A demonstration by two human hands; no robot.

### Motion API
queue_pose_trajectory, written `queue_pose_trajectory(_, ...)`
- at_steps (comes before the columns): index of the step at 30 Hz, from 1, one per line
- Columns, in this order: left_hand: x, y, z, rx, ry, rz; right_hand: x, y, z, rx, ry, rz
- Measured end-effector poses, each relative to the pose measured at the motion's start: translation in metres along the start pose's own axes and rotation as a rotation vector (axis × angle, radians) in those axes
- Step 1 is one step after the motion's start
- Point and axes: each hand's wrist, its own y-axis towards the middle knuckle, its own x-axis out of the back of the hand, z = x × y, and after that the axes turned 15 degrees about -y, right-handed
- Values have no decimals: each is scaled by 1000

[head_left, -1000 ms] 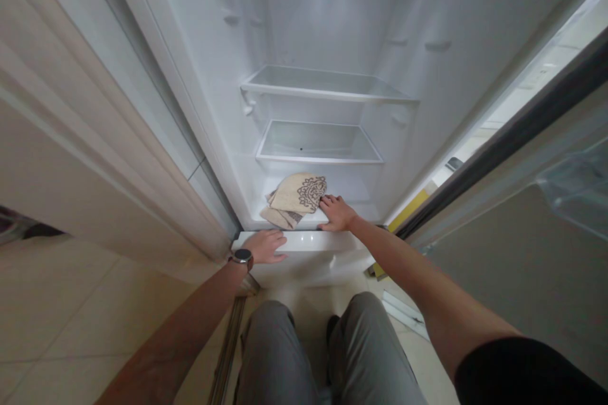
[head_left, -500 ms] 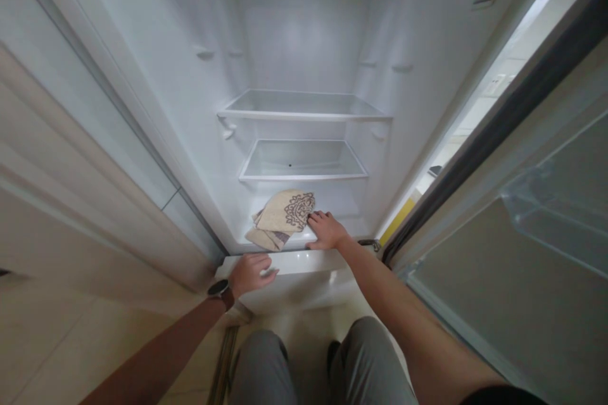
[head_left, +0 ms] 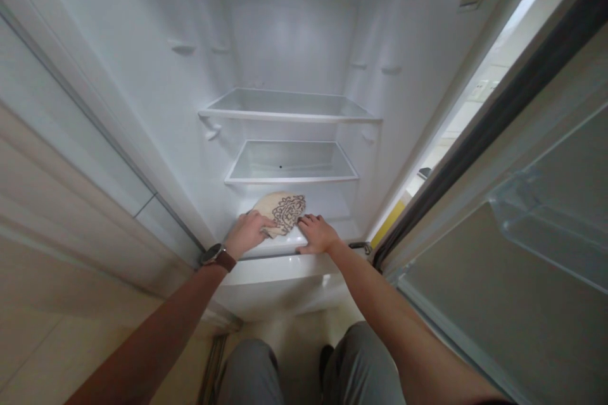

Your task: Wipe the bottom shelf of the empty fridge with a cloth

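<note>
Now 2 shelves (head_left: 289, 104), L hand (head_left: 247, 232) on 1 cloth (head_left: 285, 211), grip unclear, R hand (head_left: 318, 235) unclenched.

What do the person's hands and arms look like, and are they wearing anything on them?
The left hand and right hand have no gloves. On the left wrist is a watch with a round, dark face, a silvery rim and a brown strap. Both forearms are bare, with no watch on the right wrist.

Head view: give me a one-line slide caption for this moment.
Left hand on a patterned cloth, right hand at its edge, inside an open fridge.
</note>
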Motion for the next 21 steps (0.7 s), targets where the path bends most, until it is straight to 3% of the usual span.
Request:
queue_pose_trajectory(4, 3, -7, -9, 29, 129, -177, 0, 0, 1, -5, 3, -12)
queue_pose_trajectory(10, -37, -39, -71, 196, -88, -376, 1, 0, 2, -1, 11, -25)
queue_pose_trajectory(12, -52, -44, -88, 275, -319, -348, 1, 0, 2, -4, 14, -31)
queue_pose_trajectory(16, -72, -36, -102, 595, -1114, -274, 2, -1, 1, -9, 17, -32)
queue_pose_trajectory(18, -73, -29, -101, 709, -1465, -343, 2, -1, 1, -7, 17, -25)
queue_pose_trajectory(21, -64, -17, -96, 799, -1738, -560, 2, -1, 1, -3, 16, -13)
